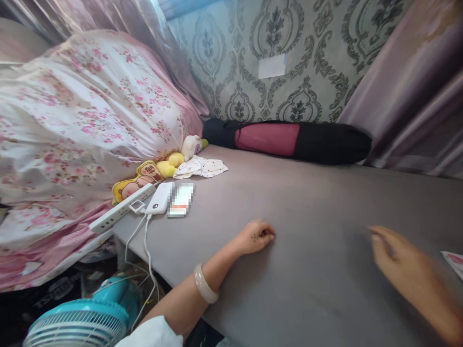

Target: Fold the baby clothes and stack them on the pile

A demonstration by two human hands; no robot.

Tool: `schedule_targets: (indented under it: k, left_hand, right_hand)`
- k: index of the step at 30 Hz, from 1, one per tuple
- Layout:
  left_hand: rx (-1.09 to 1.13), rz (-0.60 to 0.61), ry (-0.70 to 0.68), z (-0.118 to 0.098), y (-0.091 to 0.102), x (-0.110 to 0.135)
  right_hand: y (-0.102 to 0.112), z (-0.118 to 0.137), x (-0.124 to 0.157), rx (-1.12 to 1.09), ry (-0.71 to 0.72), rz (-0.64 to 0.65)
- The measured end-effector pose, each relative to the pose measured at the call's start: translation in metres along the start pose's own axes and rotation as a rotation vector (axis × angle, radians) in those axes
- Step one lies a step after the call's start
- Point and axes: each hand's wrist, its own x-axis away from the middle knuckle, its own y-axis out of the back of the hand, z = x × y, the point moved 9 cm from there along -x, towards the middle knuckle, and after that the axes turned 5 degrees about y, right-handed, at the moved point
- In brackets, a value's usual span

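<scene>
My left hand (pixel 256 236) rests on the grey tabletop (pixel 307 299), its fingers curled in and the thumb close to them. Nothing shows in that hand, and a pale bangle (pixel 205 284) circles the wrist. Off to the right, my right hand (pixel 403 262) is over the same surface, blurred by motion. Its thumb and forefinger point left and lie close together; whether anything is between them is unclear. A phone (pixel 181 200) with a lit, blurred-out screen lies beyond my left hand, beside a white power bank (pixel 160 198).
A white power strip (pixel 123 207) with cables lies along the left edge, near plush toys (pixel 166 167) and a white cloth (pixel 200 167). A black and maroon long bag (pixel 285 140) lies against the wall. Below left stands a turquoise fan (pixel 79 320). A printed item (pixel 454 262) lies far right.
</scene>
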Motion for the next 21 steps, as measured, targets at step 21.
schedule_targets:
  k: [21]
  left_hand:
    - [0.458, -1.213, 0.580, 0.162, 0.343, 0.048]
  right_hand:
    - [-0.122, 0.115, -0.027, 0.177, 0.150, 0.230]
